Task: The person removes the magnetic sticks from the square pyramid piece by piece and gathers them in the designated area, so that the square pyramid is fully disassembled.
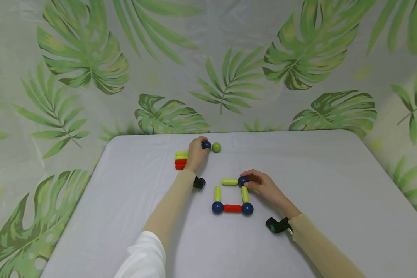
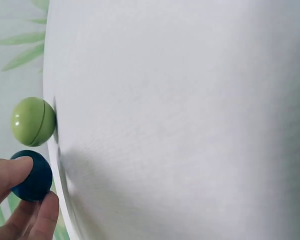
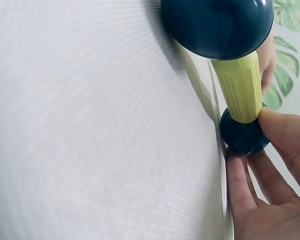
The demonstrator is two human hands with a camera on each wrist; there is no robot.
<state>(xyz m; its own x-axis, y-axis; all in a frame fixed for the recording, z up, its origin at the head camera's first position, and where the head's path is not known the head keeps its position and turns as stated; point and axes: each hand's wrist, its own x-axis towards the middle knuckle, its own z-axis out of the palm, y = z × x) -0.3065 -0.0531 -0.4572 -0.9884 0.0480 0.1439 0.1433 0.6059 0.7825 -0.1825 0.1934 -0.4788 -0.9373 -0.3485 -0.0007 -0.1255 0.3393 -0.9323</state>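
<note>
At the far side of the table my left hand point(image 1: 198, 151) pinches a dark blue ball point(image 2: 35, 177) between thumb and fingers. A green ball point(image 1: 216, 147) with a seam sits right beside it. My right hand point(image 1: 264, 186) holds another blue ball point(image 1: 243, 181), thumb on one side and fingers on the other, at the far right corner of a square frame. Yellow rods point(image 1: 229, 182) run left and toward me from that ball. Along the near side a red rod point(image 1: 232, 208) joins two blue balls point(image 1: 217, 207). A yellow rod point(image 1: 217, 194) stands off the near left ball.
Several yellow and red rods point(image 1: 180, 162) lie side by side left of my left hand, partly covered by it. A white cloth covers the table point(image 1: 316, 162). Behind it hangs a leaf-patterned cloth point(image 1: 226, 85). Black cameras point(image 1: 277, 225) are worn on both wrists.
</note>
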